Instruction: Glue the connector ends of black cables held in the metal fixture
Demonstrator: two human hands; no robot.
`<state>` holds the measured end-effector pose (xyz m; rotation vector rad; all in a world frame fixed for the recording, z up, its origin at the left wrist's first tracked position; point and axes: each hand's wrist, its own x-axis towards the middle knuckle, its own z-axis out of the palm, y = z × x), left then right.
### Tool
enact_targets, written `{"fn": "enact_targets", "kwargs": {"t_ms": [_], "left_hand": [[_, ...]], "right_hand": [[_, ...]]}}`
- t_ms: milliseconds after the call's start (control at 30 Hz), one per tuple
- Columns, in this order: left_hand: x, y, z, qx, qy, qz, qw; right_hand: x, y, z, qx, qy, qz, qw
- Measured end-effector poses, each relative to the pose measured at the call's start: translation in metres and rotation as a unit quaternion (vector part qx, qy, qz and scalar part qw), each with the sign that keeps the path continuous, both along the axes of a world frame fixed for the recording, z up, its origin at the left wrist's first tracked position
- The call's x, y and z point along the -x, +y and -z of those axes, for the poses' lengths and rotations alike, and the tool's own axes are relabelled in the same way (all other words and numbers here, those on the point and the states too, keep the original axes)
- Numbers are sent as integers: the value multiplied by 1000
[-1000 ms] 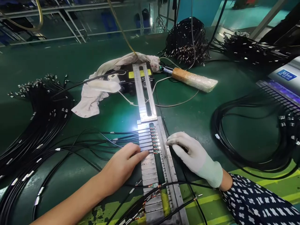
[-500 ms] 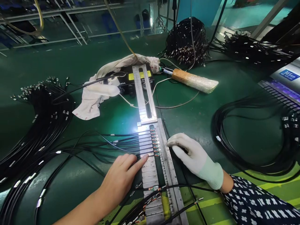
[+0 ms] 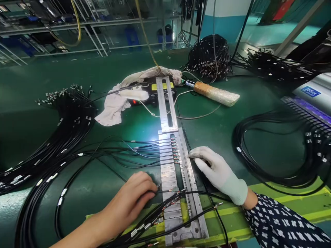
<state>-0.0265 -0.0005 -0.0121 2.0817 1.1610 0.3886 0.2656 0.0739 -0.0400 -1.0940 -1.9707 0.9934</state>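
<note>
My bare left hand [image 3: 136,198] is closed in a pinch on a thin black cable [image 3: 162,191], left of a slotted metal fixture [image 3: 169,175]. The cable's small connector end [image 3: 175,189] lies over the fixture, and the grip point is partly hidden by my fingers. In a white glove, my right hand [image 3: 217,174] rests on the other side, fingertips against the fixture's long rail [image 3: 188,165], thumb apart and nothing in it. Farther up, several black cables [image 3: 152,149] lie side by side in the slots, with small wired ends [image 3: 175,150] in the channel.
More loose cables [image 3: 144,225] cross the fixture's near end. Cable bundles [image 3: 74,117] lie left, and a coil [image 3: 239,148] right, near a silver lamp unit marked 365nm [image 3: 310,91]. Behind are a black box [image 3: 152,100], a white cloth [image 3: 111,110] and a wrapped handle [image 3: 217,93].
My left hand has left the slotted cables, moved nearer and closed on a loose cable. My right hand stays at the rail. The whole view has shifted somewhat.
</note>
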Motion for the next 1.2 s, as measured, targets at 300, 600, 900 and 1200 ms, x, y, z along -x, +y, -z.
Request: {"fn": "enact_targets", "kwargs": {"t_ms": [300, 600, 900, 1200], "left_hand": [[-8, 39, 20, -126, -17, -7, 992], [-5, 52, 16, -165, 31, 91, 982], [-4, 56, 18, -144, 32, 117, 982], [-1, 23, 32, -235, 130, -6, 963]], "right_hand": [[1, 4, -2, 27, 2, -12, 1000], [1, 6, -3, 49, 0, -14, 999], [1, 8, -3, 57, -2, -10, 998], [0, 10, -3, 51, -11, -8, 999]]}}
